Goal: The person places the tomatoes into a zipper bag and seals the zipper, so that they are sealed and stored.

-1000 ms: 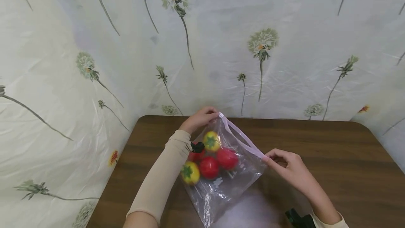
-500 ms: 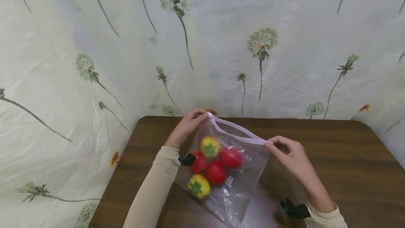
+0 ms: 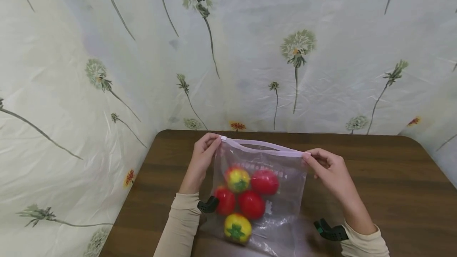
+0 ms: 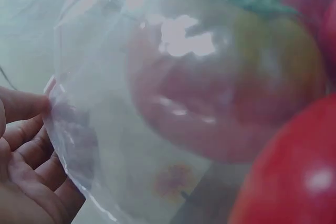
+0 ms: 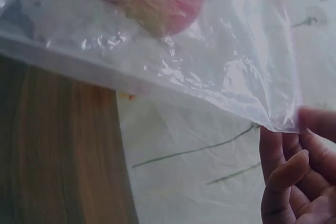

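Observation:
A clear plastic zipper bag (image 3: 282, 213) with a pale lilac top strip hangs between my two hands. My left hand (image 3: 201, 156) pinches its top left corner, beside the white slider (image 3: 223, 139). At the opposite top corner my right hand (image 3: 330, 169) pinches the strip's end between thumb and finger. The strip's two edges stand apart in the middle. Inside lie red and yellow tomato-like fruits, among them a red one (image 3: 265, 182) and a yellow one with a green star-shaped top (image 3: 237, 228). The left wrist view shows a red fruit (image 4: 294, 171) close up through the film.
Below the bag is a dark brown wooden table (image 3: 375, 193) with rounded far corners. Behind it hangs a pale curtain-like sheet (image 3: 242, 50) printed with dandelions. Each wrist wears a black camera mount, such as the right one (image 3: 330, 231).
The bag has swung from a slant to nearly level along its top. My left hand moved left and slightly down, my right hand up and slightly right. The fruits shifted with the bag.

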### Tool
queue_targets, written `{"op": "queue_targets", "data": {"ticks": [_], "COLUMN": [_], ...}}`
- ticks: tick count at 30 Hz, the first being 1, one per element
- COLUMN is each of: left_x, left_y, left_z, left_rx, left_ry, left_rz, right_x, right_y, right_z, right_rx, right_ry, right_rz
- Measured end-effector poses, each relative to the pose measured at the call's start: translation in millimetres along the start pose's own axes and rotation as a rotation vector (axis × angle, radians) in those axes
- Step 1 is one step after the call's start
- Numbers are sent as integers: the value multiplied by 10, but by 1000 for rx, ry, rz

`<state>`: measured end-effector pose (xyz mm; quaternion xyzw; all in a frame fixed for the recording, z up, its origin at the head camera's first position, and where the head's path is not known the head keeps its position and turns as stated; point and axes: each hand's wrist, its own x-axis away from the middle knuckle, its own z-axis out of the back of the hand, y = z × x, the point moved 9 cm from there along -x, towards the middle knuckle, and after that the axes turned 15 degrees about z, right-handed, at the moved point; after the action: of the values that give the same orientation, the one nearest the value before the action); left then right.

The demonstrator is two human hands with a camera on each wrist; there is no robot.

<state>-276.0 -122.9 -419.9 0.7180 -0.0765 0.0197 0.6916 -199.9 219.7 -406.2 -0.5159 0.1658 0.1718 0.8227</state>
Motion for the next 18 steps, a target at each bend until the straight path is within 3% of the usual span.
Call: {"op": "queue_targets", "data": {"ticks": [10, 18], "left_x": [244, 254], "left_y": [-92, -126], "left_z": [159, 192], "left_rx": [31, -14], "left_ry": [107, 128], "left_rz": [-39, -54], "right_x": [-3, -86], "right_y": [158, 229], "right_z": [-9, 14], "right_rx": [-55, -71], "right_ry": [49, 70], "right_rz": [-60, -80]}}
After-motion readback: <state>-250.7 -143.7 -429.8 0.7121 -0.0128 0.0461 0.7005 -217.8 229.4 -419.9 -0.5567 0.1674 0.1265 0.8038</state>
